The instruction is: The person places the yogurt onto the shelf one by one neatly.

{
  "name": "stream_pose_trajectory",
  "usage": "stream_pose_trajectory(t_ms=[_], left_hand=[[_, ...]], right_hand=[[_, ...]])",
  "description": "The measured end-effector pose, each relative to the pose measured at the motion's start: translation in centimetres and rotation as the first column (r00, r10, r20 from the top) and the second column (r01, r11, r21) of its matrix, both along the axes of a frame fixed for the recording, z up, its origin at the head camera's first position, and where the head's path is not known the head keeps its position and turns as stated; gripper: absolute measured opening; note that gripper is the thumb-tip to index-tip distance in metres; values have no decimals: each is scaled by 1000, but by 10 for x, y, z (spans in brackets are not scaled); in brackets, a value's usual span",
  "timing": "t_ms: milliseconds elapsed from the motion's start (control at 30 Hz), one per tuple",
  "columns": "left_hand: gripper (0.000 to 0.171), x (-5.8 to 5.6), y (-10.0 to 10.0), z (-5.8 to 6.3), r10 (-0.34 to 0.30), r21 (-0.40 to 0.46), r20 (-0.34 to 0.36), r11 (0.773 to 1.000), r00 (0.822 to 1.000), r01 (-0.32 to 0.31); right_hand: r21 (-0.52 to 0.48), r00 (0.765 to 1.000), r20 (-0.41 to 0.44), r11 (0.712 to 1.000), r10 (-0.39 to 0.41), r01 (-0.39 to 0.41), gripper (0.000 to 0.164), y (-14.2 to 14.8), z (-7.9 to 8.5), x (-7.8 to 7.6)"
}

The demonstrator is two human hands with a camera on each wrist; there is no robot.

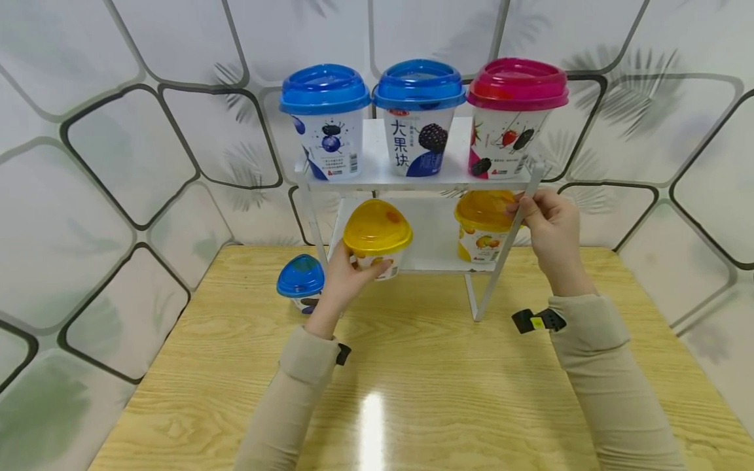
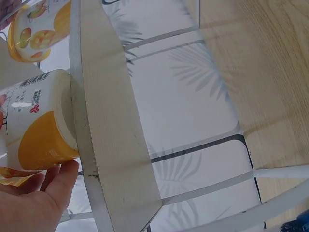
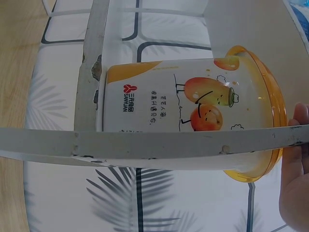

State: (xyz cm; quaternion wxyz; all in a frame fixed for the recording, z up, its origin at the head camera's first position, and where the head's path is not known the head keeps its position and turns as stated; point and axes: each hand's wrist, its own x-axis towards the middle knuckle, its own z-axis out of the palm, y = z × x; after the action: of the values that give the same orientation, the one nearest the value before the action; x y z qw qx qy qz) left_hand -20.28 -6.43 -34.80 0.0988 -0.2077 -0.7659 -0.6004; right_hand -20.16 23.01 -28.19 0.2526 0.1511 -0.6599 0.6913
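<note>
My left hand (image 1: pixel 344 281) grips a yogurt cup with a yellow lid (image 1: pixel 378 229) at the left of the rack's lower shelf. In the left wrist view, that cup's base is close to the shelf's front edge; whether it touches I cannot tell. A second yellow-lidded yogurt cup (image 1: pixel 484 239) stands upright at the right end of this shelf. My right hand (image 1: pixel 556 229) reaches in around the rack's right leg, its fingers curled at that cup's lid. The rack's bar (image 3: pixel 183 145) crosses in front of the cup in the right wrist view, and the fingertips are partly hidden.
On the white rack's top shelf (image 1: pixel 371 157) stand two blue-lidded cups (image 1: pixel 330 140) and a pink-lidded cup (image 1: pixel 509 137). A smaller-looking blue-lidded cup (image 1: pixel 300 281) sits on the wooden table (image 1: pixel 424 386), left of the rack. Behind is a patterned wall (image 1: pixel 177 131).
</note>
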Motion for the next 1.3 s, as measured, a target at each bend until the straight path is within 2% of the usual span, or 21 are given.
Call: stream_pose_trajectory(t_ms=[33, 167, 367, 567, 733, 967, 1067, 1300], left_hand=[[52, -3, 1, -3, 17, -6, 22, 1000, 1000, -17], [62, -4, 6, -2, 49, -1, 90, 999, 995, -49], [60, -5, 14, -1, 35, 24, 107, 999, 994, -38], [58, -7, 23, 0, 45, -8, 117, 999, 992, -45], [56, -9, 29, -1, 31, 3, 110, 1000, 994, -31], [58, -12, 35, 0, 13, 13, 139, 1000, 990, -15], [58, -11, 37, 3, 5, 14, 154, 1000, 988, -7], [51, 8, 44, 27, 2, -2, 173, 1000, 985, -2]], right_hand=[[-2, 1000, 1, 1000, 0, 0, 23, 0, 0, 0], [-6, 1000, 5, 1000, -2, 2, 23, 1, 0, 0], [3, 1000, 2, 1000, -9, 9, 24, 1, 0, 1], [-7, 1000, -26, 1000, 2, -2, 25, 0, -1, 0], [-22, 999, -28, 1000, 16, -17, 23, 0, -1, 0], [-19, 999, -37, 1000, 10, -11, 16, 0, -2, -1], [-18, 999, -34, 1000, 10, -10, 13, 1, -2, -1], [-13, 1000, -19, 1000, 8, -9, 14, 1, -2, -1]])
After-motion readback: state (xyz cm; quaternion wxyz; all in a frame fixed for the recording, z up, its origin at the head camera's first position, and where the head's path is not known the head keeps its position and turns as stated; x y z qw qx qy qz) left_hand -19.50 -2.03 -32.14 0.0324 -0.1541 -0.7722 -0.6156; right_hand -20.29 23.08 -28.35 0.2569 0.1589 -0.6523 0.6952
